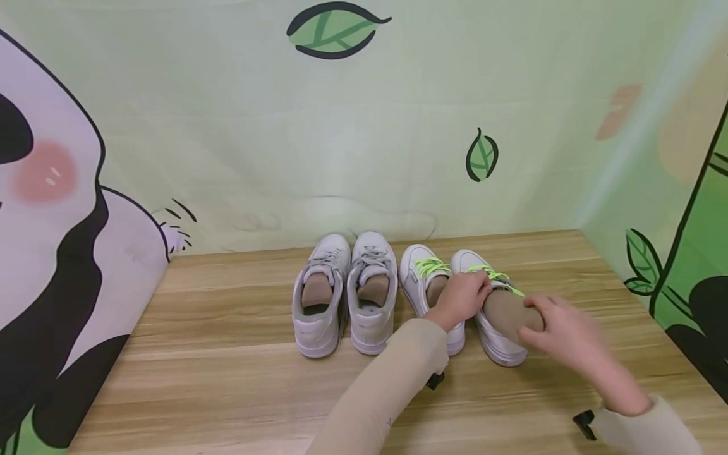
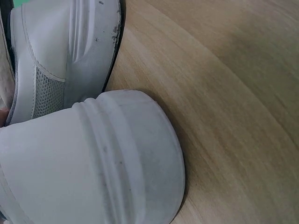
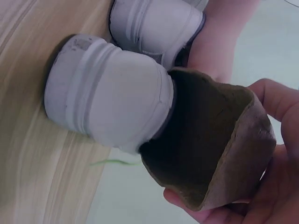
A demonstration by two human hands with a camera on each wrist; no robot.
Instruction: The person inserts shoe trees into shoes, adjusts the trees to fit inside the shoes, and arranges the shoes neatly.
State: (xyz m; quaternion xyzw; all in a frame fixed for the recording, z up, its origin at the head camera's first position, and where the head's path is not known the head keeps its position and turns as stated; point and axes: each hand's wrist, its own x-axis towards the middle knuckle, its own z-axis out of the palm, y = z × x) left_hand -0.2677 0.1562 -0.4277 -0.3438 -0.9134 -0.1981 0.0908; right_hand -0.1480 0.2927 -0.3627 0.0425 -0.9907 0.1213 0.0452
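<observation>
My right hand (image 1: 563, 328) grips the near end of a brown, hollow molded shoe insert (image 1: 509, 314), thumb and fingers on opposite sides. The insert slants out of the rightmost white sneaker (image 1: 503, 351), which has neon-green laces; its far end is hidden inside. In the right wrist view, the insert's dark hollow (image 3: 196, 135) faces the camera. My left hand (image 1: 462, 296) holds this sneaker near its tongue with curled fingers; the fingertips are partly hidden. The left wrist view shows mostly a white heel (image 2: 131, 163).
Beside it stands the other green-laced sneaker (image 1: 414, 284), partly behind my left hand, with a brown insert inside. Farther left, a pair of grey-laced white sneakers (image 1: 315, 335) holds brown inserts too. All stand on a wood-grain surface (image 1: 239, 392) before a printed backdrop (image 1: 364, 139).
</observation>
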